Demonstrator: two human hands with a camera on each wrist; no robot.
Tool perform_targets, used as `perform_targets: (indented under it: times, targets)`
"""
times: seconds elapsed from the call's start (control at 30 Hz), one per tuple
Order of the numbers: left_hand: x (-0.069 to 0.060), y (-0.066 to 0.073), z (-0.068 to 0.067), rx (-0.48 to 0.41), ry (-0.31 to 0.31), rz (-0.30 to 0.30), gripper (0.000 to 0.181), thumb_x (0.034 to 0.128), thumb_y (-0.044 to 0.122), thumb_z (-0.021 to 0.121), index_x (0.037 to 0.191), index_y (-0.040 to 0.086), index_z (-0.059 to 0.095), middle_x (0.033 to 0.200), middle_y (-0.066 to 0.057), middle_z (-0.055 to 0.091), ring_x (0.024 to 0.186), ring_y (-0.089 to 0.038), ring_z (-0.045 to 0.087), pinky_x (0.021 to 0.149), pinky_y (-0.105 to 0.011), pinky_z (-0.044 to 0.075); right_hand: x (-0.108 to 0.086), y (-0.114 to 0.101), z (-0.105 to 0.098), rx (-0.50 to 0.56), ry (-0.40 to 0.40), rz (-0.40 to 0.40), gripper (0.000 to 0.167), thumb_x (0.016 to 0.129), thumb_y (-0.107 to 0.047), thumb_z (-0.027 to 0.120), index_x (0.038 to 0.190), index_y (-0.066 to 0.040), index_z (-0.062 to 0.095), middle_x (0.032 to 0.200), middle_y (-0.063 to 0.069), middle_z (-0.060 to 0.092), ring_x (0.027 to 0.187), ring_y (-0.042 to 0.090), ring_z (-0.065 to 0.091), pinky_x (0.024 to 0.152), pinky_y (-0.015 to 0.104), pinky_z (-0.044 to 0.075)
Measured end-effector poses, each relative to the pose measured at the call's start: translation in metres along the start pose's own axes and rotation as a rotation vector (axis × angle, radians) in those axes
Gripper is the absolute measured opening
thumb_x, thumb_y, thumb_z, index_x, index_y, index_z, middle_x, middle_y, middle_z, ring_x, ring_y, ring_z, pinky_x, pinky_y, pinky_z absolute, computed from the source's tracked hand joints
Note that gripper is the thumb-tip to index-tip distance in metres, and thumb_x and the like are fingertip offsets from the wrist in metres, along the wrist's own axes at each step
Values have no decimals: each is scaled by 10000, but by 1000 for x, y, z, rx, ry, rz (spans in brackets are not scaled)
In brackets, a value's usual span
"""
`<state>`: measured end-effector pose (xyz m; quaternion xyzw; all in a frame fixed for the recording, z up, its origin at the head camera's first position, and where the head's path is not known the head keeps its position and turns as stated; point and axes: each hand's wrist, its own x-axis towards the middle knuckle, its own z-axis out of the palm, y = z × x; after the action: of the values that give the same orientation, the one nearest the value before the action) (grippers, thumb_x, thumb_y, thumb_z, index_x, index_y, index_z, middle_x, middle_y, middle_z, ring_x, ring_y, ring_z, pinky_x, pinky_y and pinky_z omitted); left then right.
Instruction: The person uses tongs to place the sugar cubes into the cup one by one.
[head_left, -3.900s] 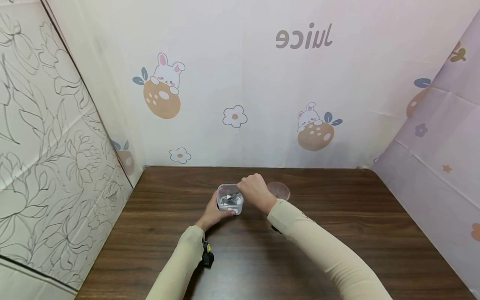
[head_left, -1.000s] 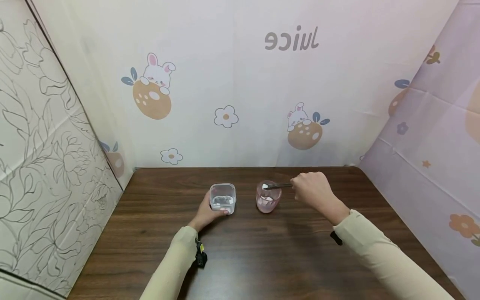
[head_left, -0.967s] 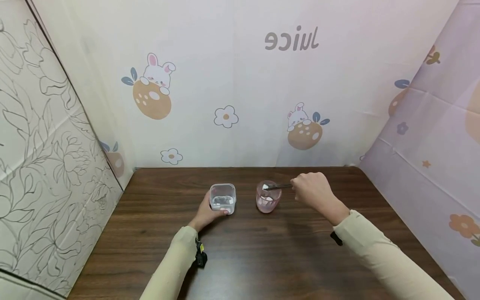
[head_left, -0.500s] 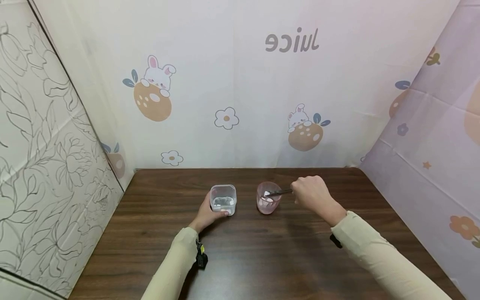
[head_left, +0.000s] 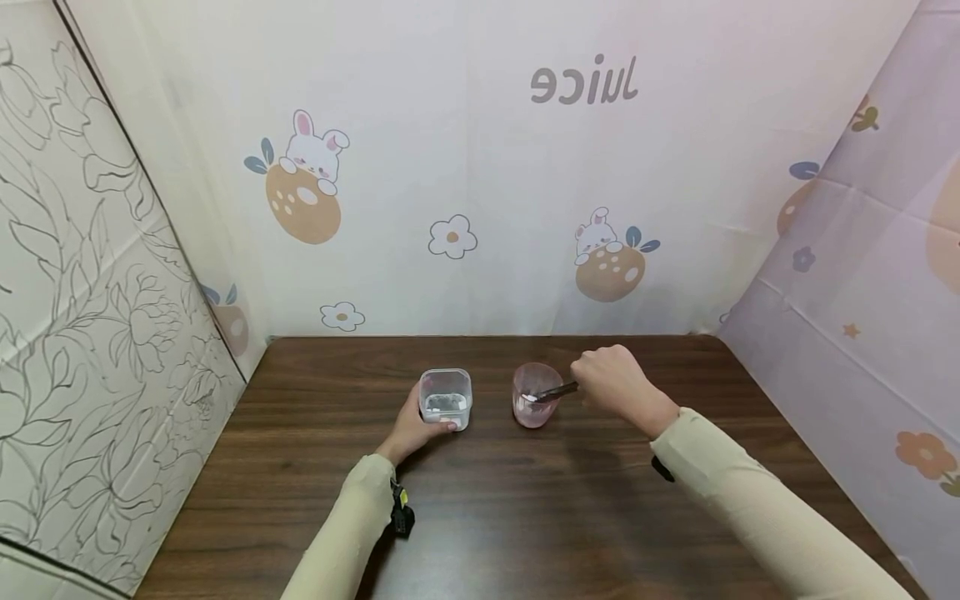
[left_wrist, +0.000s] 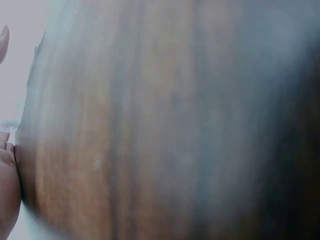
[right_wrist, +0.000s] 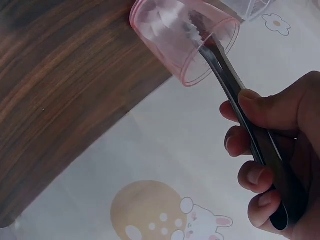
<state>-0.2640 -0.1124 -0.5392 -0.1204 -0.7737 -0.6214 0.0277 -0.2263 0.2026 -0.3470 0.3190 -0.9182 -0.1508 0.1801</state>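
Note:
My left hand [head_left: 415,428] grips a clear square plastic container [head_left: 467,415] from its left side, with a few white pieces at the bottom. To its right stands a pink transparent cup [head_left: 534,418] holding white pieces whose kind I cannot tell. My right hand [head_left: 617,385] holds dark metal tongs [head_left: 558,391], their tips down inside the cup. In the right wrist view, the thumb and curled fingers press the two arms of the tongs [right_wrist: 235,95] close together. Whether the tips still pinch a piece is hard to see. The left wrist view is mostly blurred table.
The brown wooden table [head_left: 480,517] runs back to a wall covering [head_left: 480,167] printed with rabbits and flowers. A white panel [head_left: 112,333] with line-drawn flowers borders the left, and a pale lilac sheet [head_left: 847,317] the right.
My right hand has gone from over the container to the cup on the right, carrying a white piece in the tongs. Since then the tongs' tips have sunk deeper into the cup.

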Motion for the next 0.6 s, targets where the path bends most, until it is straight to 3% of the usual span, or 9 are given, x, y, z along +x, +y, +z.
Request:
perform_targets:
  times: [0.27, 0.6]
  targets:
    - [-2, 3, 0, -8, -14, -47, 989, 653, 52, 869, 1458, 26, 295, 1351, -207, 468, 1208, -350, 447, 1033, -482, 318, 12, -3, -2, 19, -17, -42, 358, 599, -2, 703, 485, -170, 409, 465, -49, 345, 481, 103, 208, 399, 270, 228]
    - [-2, 4, 1, -1, -3, -41, 969, 636, 45, 874, 1435, 22, 327, 1314, -201, 497, 1165, -330, 475, 1013, -459, 338, 21, -10, 4, -29, -46, -58, 395, 629, -147, 856, 502, -134, 482, 471, -7, 449, 425, 103, 324, 377, 303, 364]
